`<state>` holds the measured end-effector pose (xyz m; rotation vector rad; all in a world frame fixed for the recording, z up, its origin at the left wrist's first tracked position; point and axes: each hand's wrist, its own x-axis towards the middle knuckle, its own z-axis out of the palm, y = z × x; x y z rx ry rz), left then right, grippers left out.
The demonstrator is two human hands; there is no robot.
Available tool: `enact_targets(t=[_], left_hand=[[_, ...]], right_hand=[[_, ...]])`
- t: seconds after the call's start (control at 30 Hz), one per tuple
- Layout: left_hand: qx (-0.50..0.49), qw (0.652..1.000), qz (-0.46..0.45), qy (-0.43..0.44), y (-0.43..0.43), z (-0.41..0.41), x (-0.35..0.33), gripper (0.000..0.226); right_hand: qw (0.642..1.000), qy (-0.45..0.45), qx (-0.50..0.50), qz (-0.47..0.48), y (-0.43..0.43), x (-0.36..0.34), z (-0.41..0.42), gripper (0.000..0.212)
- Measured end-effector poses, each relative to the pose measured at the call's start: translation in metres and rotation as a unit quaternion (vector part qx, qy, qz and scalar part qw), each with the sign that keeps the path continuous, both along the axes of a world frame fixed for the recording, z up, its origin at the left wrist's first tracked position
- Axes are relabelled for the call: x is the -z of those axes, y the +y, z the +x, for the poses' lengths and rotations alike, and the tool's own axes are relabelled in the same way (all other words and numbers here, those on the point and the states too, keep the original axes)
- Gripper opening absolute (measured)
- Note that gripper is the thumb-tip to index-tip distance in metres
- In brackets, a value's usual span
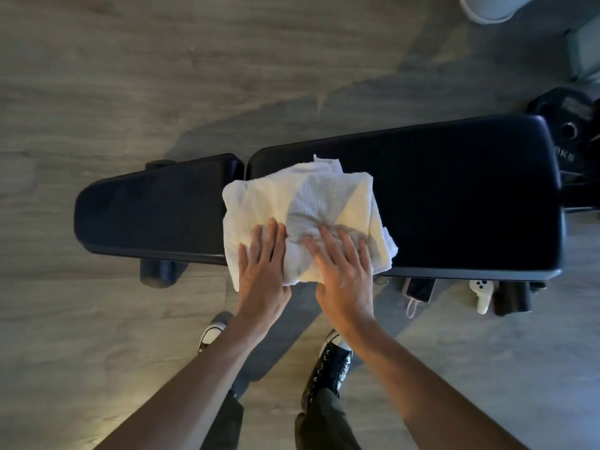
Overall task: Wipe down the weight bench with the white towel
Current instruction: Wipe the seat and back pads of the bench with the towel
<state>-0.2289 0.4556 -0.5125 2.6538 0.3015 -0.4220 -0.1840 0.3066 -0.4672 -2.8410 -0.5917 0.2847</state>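
Both of my hands lay flat on the white towel [311,212], my left hand [263,271] with its fingers held together near the towel's left edge and my right hand [344,271] with its fingers spread, gripping nothing. That towel sat bunched across the middle of the black weight bench [454,196], covering the gap between the seat pad and the long back pad and hanging over the near edge. Below the bench on the wood floor [97,92] stood my dark sneakers [331,362].
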Motion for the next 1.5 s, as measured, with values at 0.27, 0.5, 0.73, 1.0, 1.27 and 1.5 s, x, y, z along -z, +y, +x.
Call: enact_targets(t=[0.27, 0.5, 0.73, 1.0, 1.27, 1.5], left_hand=[[-0.008, 0.995, -0.042, -0.09, -0.023, 0.014, -0.028, 0.096], [-0.021, 0.981, -0.098, -0.165, -0.029, 0.146, -0.054, 0.082], [0.065, 0.996, -0.044, -0.035, -0.039, 0.168, -0.035, 0.087], [0.033, 0.996, -0.042, -0.076, -0.061, 0.097, -0.024, 0.092], [0.044, 0.996, -0.045, -0.066, -0.079, 0.02, -0.022, 0.102], [0.08, 0.997, 0.002, -0.022, -0.083, 0.011, -0.03, 0.107]], right_hand=[[0.991, -0.07, 0.013, 0.11, -0.025, -0.017, 0.014, 0.056], [0.984, -0.139, 0.014, 0.107, -0.03, -0.048, 0.142, 0.057], [0.997, 0.023, -0.004, -0.072, -0.047, -0.026, 0.164, 0.071], [0.999, 0.02, 0.018, -0.039, -0.061, -0.024, 0.102, 0.075], [0.998, 0.036, 0.058, 0.006, -0.083, -0.02, 0.019, 0.086], [0.995, 0.065, 0.071, 0.009, -0.087, -0.03, 0.002, 0.087]])
